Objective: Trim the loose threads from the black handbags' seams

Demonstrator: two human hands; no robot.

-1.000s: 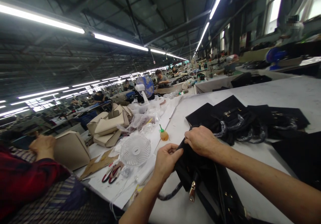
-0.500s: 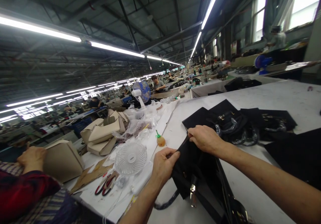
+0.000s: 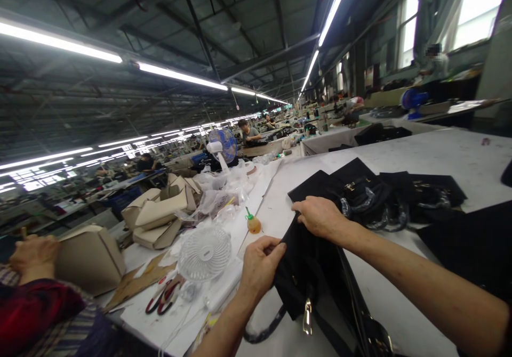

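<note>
A black handbag (image 3: 316, 287) lies open on the white table (image 3: 440, 154) in front of me. My left hand (image 3: 259, 266) pinches its near rim, fingers closed on the fabric. Farther along the same rim, my right hand (image 3: 320, 217) grips the bag's edge, fingers curled over it. A metal clasp (image 3: 307, 310) and a dark strap (image 3: 264, 331) hang from the bag's front. Behind my right hand lies a row of more black bags (image 3: 384, 192) with plastic-wrapped handles.
A small white fan (image 3: 204, 252), red scissors (image 3: 162, 295), an orange oil bottle (image 3: 253, 222), clear plastic bags (image 3: 224, 194) and beige bags (image 3: 160, 216) lie left. A co-worker's hand (image 3: 34, 256) rests on a beige bag (image 3: 90, 258). A blue fan (image 3: 224, 146) stands farther back.
My view has swung a little to the right and up. My two hands have drawn apart along the bag's rim, the right one moving away from me.
</note>
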